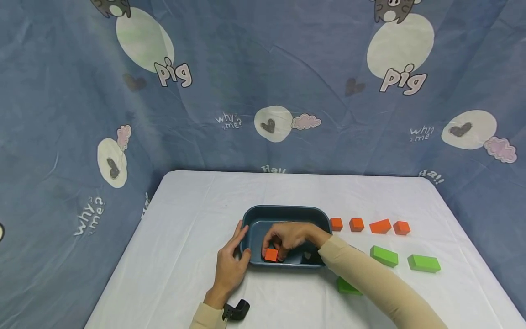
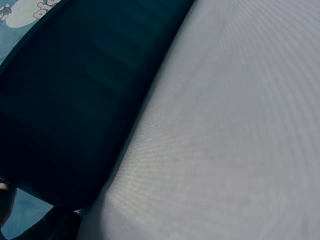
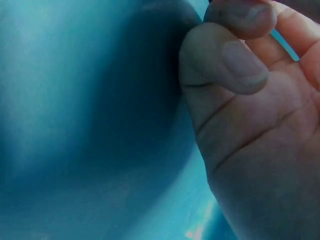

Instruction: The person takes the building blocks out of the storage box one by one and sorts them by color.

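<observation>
In the head view, a dark blue rectangular tray stands on the white table. My right hand reaches into it and pinches an orange block between finger and thumb, low by the tray's front wall. The right wrist view shows the thumb close to a fingertip; the block is hidden there. At the tray's left end, my left hand rests against the side, fingers extended and thumb at the rim. The left wrist view holds mostly the tray's dark wall.
A row of orange blocks lies right of the tray. Nearer me are two green blocks, and another green block is partly covered by my right sleeve. A blue printed cloth hangs behind the white table.
</observation>
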Motion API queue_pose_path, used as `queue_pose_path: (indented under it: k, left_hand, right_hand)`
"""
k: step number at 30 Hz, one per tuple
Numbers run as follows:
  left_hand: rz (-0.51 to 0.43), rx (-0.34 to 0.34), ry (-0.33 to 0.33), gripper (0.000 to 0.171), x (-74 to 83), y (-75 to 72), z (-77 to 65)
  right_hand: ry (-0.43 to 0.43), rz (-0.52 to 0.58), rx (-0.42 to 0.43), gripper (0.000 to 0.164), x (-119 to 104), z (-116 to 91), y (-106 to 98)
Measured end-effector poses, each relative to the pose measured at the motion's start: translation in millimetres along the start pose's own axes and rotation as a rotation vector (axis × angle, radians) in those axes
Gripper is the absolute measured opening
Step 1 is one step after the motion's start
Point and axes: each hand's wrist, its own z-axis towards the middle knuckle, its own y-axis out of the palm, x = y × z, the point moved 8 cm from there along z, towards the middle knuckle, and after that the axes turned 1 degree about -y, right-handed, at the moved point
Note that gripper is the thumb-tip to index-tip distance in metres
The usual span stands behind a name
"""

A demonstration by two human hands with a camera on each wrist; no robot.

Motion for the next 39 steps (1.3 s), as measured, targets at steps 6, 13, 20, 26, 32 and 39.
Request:
queue_pose_path:
  k: [6,13,20,26,32,39]
  left_hand:
    - [-0.008,-0.005,-0.012,0.059,1.2,-1.2,0.0]
    - [0.001,-0.011,-0.011,0.059,1.9,-0.6,-0.4]
    - [0.005,-0.001,0.001,0.060,2.9,0.0,-0.1]
    - [0.009,0.002,-0.002,0.060,1.4,0.5,-0.1]
    - [0.013,0.013,-0.006,0.059,1.8,-0.5,-0.9]
    - [0.021,0.017,-0.008,0.059,3.5,1.4,-1.3]
  right_hand:
    - [0.010,-0.037,0.039,0.038,-2.7,-1.1,-5.9]
    - [-0.070,-0.015,0.070,0.036,-17.8,-8.2,-16.2]
    - [-0.140,0.004,0.153,0.040,-33.9,-28.5,-37.1]
    - [-0.147,0.033,0.271,0.040,-37.2,-55.2,-59.1]
    - [-0.129,0.084,0.320,0.039,-31.4,-76.5,-69.9]
    - [-0.097,0.100,0.392,0.039,-22.3,-101.7,-78.5]
